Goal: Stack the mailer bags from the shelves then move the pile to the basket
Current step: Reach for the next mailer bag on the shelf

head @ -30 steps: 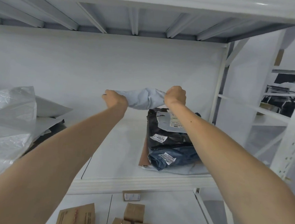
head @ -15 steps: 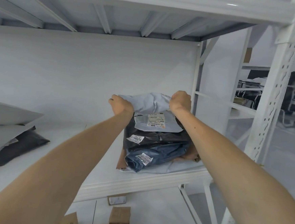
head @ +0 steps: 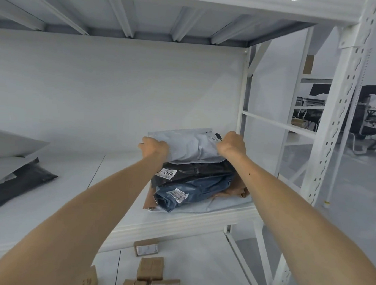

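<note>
Our left hand (head: 154, 147) grips the left end of the grey mailer bag (head: 191, 148) with curled fingers. Our right hand (head: 232, 144) grips the right end likewise. The bag lies on top of the pile, which consists of a black mailer bag (head: 200, 171), a blue mailer bag (head: 192, 193) and a brown mailer (head: 235, 187). The pile sits at the right end of the white shelf (head: 66, 195). Cardboard boxes (head: 150, 268) lie on the floor below.

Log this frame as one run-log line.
stacking | left hand, right hand grip grey mailer | atop pile | on shelf
</note>
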